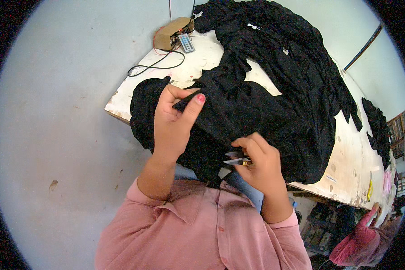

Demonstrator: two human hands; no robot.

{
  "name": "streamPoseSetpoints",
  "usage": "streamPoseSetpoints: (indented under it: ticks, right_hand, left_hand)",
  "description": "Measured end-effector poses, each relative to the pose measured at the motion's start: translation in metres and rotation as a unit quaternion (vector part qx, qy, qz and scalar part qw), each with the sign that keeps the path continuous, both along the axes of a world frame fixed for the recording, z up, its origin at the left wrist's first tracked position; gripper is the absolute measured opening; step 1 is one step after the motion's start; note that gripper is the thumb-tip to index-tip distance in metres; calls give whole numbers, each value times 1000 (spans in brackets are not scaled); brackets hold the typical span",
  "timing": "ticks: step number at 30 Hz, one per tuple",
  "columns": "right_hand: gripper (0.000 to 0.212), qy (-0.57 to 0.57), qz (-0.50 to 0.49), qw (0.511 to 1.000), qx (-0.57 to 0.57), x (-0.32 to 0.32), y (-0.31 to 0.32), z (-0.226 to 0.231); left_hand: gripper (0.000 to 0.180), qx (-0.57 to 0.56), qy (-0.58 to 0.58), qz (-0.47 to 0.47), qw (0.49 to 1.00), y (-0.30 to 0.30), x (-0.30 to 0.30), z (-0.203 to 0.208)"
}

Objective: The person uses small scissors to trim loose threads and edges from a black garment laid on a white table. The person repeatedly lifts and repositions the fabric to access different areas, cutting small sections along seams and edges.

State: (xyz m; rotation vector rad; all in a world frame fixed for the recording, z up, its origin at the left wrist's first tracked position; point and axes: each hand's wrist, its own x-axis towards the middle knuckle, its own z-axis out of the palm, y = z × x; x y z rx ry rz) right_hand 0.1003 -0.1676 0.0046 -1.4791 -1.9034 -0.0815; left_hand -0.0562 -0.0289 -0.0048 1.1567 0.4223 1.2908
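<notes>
Black cloth [238,108] spreads over the near part of the table and hangs down toward my lap. My left hand [177,110] pinches a folded edge of it between thumb and fingers, lifted above the rest. Lower and to the right, my right hand [258,155] holds small thread snips [237,159], their metal blades apart and pointing left toward the cloth. The right fingertips are close to the cloth; whether they also grip it I cannot tell.
A large heap of black fabric [283,58] covers the far table [339,177]. A brown box with wires [172,33] and a small remote control [186,42] stand at the far left corner, beside a looped black cable [155,67]. Another person [364,238] in pink works at lower right.
</notes>
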Motion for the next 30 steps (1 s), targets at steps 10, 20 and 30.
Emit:
streamPoseSetpoints:
  ticks: [10, 20, 30]
  right_hand:
    - [43, 108, -83, 989, 59, 2, 19, 25]
    - [24, 204, -63, 971, 111, -3, 41, 25]
    - [10, 497, 120, 859, -25, 11, 27, 16]
  left_hand:
    - [25, -79, -48, -103, 990, -19, 14, 7]
    - [8, 203, 143, 41, 968, -22, 20, 12]
    - [17, 20, 51, -86, 995, -18, 23, -1]
